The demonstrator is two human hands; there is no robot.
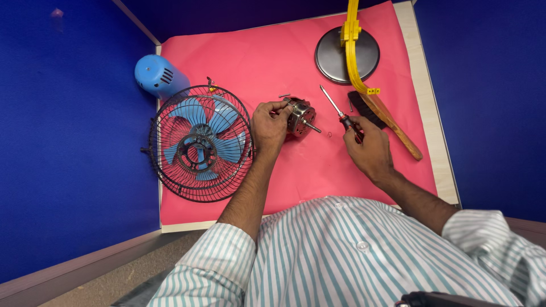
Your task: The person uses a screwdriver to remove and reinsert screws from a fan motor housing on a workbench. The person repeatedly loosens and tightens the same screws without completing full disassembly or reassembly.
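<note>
My left hand [268, 125] grips a small metal fan motor [301, 117] on the pink mat, its shaft pointing right. A screwdriver [338, 111] with a red and black handle is held in my right hand [369, 149], the blade angled up and left, its tip a little above and to the right of the motor. Left of my left hand lies a black wire fan cage [199, 143] with blue blades inside. A blue plastic motor cover [154, 75] sits at the mat's far left corner.
A round dark lamp base [335, 59] with a yellow arm [354, 45] stands at the back. A wooden-handled brush [392, 122] lies right of my right hand. Small screws [284, 96] lie near the motor. Blue partition walls enclose the table on both sides.
</note>
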